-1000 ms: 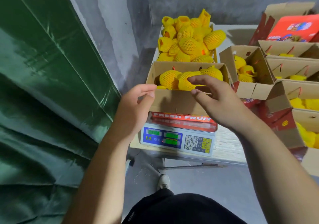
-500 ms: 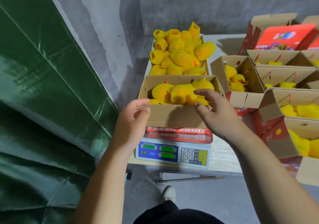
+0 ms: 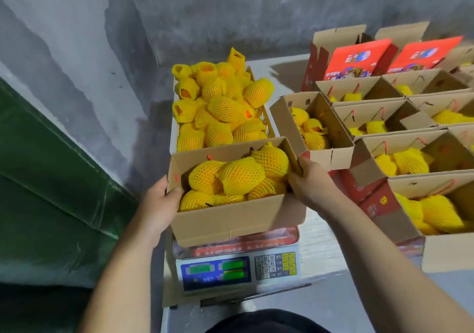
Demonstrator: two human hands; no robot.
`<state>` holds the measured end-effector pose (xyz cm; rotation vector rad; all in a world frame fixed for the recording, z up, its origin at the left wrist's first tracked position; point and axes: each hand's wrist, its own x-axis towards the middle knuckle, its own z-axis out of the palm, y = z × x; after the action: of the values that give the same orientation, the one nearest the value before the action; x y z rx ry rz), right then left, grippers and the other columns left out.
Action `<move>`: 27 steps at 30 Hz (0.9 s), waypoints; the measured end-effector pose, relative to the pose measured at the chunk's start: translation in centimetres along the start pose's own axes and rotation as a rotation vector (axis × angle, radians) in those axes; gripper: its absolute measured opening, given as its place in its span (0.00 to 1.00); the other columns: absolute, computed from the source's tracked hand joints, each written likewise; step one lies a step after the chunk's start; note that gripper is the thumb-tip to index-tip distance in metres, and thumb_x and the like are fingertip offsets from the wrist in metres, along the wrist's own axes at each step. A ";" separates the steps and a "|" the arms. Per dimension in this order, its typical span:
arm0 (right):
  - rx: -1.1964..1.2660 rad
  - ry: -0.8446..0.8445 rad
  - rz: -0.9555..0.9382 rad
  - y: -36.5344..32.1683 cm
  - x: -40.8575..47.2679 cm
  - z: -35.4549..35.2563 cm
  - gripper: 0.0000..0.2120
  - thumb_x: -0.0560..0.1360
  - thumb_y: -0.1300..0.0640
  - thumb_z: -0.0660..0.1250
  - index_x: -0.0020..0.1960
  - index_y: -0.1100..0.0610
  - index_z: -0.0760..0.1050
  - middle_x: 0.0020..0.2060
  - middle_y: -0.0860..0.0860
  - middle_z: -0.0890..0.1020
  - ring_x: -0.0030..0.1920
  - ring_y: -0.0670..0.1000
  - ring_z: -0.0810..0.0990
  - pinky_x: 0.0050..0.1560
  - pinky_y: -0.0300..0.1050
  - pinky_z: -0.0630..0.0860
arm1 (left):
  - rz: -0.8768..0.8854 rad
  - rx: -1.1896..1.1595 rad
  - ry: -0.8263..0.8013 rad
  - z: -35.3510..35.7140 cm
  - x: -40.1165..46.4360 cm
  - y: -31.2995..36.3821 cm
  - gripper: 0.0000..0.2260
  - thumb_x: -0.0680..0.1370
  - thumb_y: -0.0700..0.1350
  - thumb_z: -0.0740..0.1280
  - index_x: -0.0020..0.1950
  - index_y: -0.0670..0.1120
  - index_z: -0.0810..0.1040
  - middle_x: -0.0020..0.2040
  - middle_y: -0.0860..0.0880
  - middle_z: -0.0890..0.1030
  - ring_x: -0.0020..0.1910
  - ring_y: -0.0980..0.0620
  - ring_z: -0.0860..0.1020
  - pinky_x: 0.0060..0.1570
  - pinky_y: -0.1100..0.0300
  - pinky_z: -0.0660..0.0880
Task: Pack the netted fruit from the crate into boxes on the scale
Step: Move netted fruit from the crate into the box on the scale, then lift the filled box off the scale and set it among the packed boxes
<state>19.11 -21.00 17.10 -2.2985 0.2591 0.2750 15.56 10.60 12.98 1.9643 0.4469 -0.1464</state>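
Though cardboard, the fruit-filled box [image 3: 230,220] above the scale [image 3: 238,271] likely lifts heavy; netted fruit [image 3: 239,176] cushioned, soft. Left hand [image 3: 159,204] and right hand [image 3: 307,181] grasp its end walls.

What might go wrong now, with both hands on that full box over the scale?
The box is heaped: the top netted fruit sits above the rim and could roll out if it tilts. The left hand and right hand grip only the thin cardboard end walls, which might buckle. Swung right, it could knock the neighbouring open box.
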 end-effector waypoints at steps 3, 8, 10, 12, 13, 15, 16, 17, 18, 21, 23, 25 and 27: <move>0.001 -0.056 0.054 -0.4 0.8 0.0 0.10 0.76 0.65 0.60 0.56 0.59 0.75 0.51 0.62 0.80 0.54 0.66 0.80 0.58 0.64 0.80 | 0.036 0.045 -0.029 -0.2 0.9 0.1 0.17 0.87 0.47 0.60 0.59 0.71 0.79 0.51 0.62 0.86 0.56 0.52 0.83 0.53 0.51 0.78; 0.085 -0.008 0.083 0.7 0.4 0.0 0.10 0.74 0.68 0.58 0.47 0.56 0.74 0.39 0.57 0.77 0.44 0.61 0.77 0.45 0.56 0.79 | 0.118 0.110 -0.041 -0.5 0.7 1.2 0.24 0.87 0.43 0.58 0.56 0.77 0.77 0.48 0.64 0.85 0.48 0.56 0.84 0.44 0.55 0.76; 0.121 0.005 0.078 1.3 -0.4 -0.7 0.11 0.75 0.68 0.58 0.48 0.55 0.74 0.39 0.56 0.77 0.43 0.58 0.76 0.43 0.54 0.77 | 0.151 0.123 -0.084 -0.8 0.4 2.5 0.23 0.88 0.44 0.58 0.58 0.77 0.76 0.48 0.64 0.86 0.46 0.57 0.85 0.43 0.54 0.78; 0.132 0.019 0.049 1.6 -1.2 -2.1 0.11 0.76 0.67 0.58 0.49 0.55 0.76 0.42 0.59 0.79 0.45 0.61 0.79 0.46 0.59 0.80 | 0.191 0.138 -0.122 -0.9 0.0 4.0 0.19 0.85 0.48 0.59 0.58 0.76 0.77 0.49 0.62 0.87 0.46 0.58 0.85 0.44 0.51 0.79; 0.142 0.031 0.039 1.7 -1.5 -3.0 0.11 0.77 0.66 0.58 0.49 0.55 0.77 0.43 0.59 0.80 0.46 0.62 0.80 0.48 0.61 0.82 | 0.212 0.140 -0.138 -0.8 -0.3 4.9 0.17 0.82 0.51 0.59 0.59 0.75 0.77 0.48 0.61 0.87 0.46 0.58 0.85 0.45 0.50 0.79; 0.168 0.052 0.040 2.1 -2.3 -5.1 0.13 0.81 0.64 0.58 0.51 0.52 0.79 0.44 0.56 0.83 0.47 0.59 0.82 0.49 0.57 0.84 | 0.255 0.124 -0.167 -0.3 -0.7 6.6 0.19 0.77 0.55 0.58 0.64 0.71 0.77 0.49 0.59 0.87 0.48 0.56 0.85 0.46 0.51 0.79; 0.174 0.069 0.036 2.4 -2.7 -6.3 0.13 0.82 0.62 0.59 0.52 0.50 0.80 0.44 0.53 0.83 0.46 0.56 0.83 0.47 0.52 0.85 | 0.276 0.120 -0.180 0.2 -0.8 7.5 0.20 0.76 0.55 0.58 0.65 0.70 0.77 0.49 0.59 0.87 0.48 0.56 0.84 0.46 0.51 0.78; 0.177 0.093 0.028 2.8 -3.2 -7.5 0.12 0.83 0.62 0.59 0.52 0.49 0.80 0.43 0.51 0.83 0.45 0.54 0.83 0.43 0.48 0.84 | 0.300 0.116 -0.190 0.9 -1.1 8.5 0.20 0.76 0.55 0.58 0.65 0.71 0.76 0.50 0.59 0.87 0.48 0.57 0.84 0.45 0.52 0.77; 0.185 0.121 0.020 3.3 -3.9 -8.9 0.12 0.83 0.61 0.60 0.53 0.49 0.80 0.42 0.50 0.84 0.45 0.53 0.83 0.42 0.49 0.84 | 0.328 0.117 -0.202 1.9 -1.4 9.8 0.20 0.76 0.55 0.58 0.64 0.72 0.77 0.50 0.60 0.86 0.48 0.58 0.84 0.45 0.53 0.77; 0.199 0.203 0.002 5.1 -6.0 -12.6 0.10 0.84 0.59 0.61 0.55 0.51 0.80 0.46 0.57 0.85 0.47 0.61 0.84 0.48 0.66 0.84 | 0.393 0.116 -0.230 5.0 -2.1 13.1 0.20 0.75 0.54 0.59 0.63 0.74 0.77 0.52 0.60 0.86 0.50 0.57 0.83 0.49 0.54 0.76; 0.204 0.254 0.009 7.1 -7.1 -15.1 0.10 0.84 0.60 0.61 0.53 0.52 0.81 0.44 0.59 0.84 0.46 0.63 0.84 0.47 0.70 0.82 | 0.436 0.101 -0.247 7.5 -2.6 15.1 0.21 0.75 0.54 0.60 0.63 0.75 0.77 0.55 0.58 0.86 0.54 0.52 0.84 0.55 0.48 0.78; 0.243 0.320 0.043 9.8 -8.5 -18.2 0.11 0.84 0.61 0.61 0.54 0.51 0.81 0.44 0.57 0.84 0.46 0.61 0.84 0.48 0.68 0.83 | 0.508 0.123 -0.267 11.3 -3.5 16.9 0.22 0.75 0.56 0.61 0.66 0.75 0.75 0.59 0.60 0.85 0.59 0.49 0.84 0.63 0.39 0.78; 0.286 0.384 0.072 12.7 -9.9 -21.4 0.14 0.83 0.63 0.61 0.57 0.49 0.82 0.46 0.51 0.86 0.49 0.57 0.85 0.51 0.65 0.84 | 0.603 0.172 -0.292 15.2 -4.6 18.3 0.24 0.76 0.61 0.59 0.71 0.73 0.72 0.61 0.65 0.84 0.60 0.52 0.84 0.62 0.38 0.79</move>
<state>8.71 -44.29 25.29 -2.0439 0.5400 -0.1639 19.62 -10.88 23.50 2.1165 -0.3633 -0.0835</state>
